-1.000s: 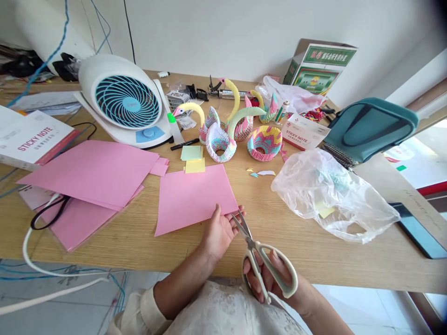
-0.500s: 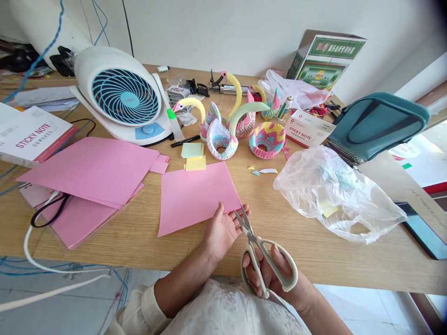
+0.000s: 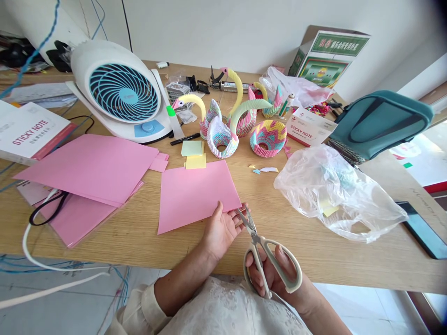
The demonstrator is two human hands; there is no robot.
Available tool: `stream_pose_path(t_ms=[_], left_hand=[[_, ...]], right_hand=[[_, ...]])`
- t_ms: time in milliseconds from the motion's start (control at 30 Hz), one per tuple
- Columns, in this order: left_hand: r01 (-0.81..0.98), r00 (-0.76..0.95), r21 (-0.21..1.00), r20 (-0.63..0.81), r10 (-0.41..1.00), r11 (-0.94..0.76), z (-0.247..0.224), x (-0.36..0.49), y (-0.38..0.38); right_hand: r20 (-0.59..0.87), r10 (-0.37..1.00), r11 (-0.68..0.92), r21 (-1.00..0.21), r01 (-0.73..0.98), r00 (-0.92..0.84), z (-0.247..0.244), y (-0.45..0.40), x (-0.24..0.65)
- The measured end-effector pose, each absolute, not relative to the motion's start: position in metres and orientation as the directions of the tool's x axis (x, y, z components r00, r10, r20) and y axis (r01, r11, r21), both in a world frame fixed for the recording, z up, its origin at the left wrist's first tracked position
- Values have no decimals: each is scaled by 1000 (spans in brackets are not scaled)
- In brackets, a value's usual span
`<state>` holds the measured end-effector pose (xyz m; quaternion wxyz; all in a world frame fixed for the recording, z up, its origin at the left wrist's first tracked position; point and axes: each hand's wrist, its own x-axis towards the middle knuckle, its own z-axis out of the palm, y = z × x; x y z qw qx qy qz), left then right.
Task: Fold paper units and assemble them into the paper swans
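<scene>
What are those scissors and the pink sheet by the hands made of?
Scissors: grey, shiny blades, likely steel; smooth cream handles, probably plastic. Pink sheet: matte paper or thin card, judging by its flat, even face and crisp edges.

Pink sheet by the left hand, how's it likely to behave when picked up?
The pink sheet looks thin, so it's probably light and apt to bend. Its uncreased surface hints at some stiffness. The yellow notes overlapping its far edge might shift or come along.
</scene>
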<state>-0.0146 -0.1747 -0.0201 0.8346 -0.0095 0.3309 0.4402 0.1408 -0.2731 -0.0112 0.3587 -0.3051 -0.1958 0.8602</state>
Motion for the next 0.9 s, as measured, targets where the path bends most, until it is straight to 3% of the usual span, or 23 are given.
stream_pose_path(t_ms=[700, 900], left_hand=[[-729, 437, 229, -569, 696, 645, -23, -16, -178], [-770, 326, 259, -626, 708, 583, -20, -9, -182]], right_hand=[[-339, 781, -619, -534, -576, -525, -22, -267, 140], [-314, 788, -600, -584, -546, -529, -23, -264, 133]])
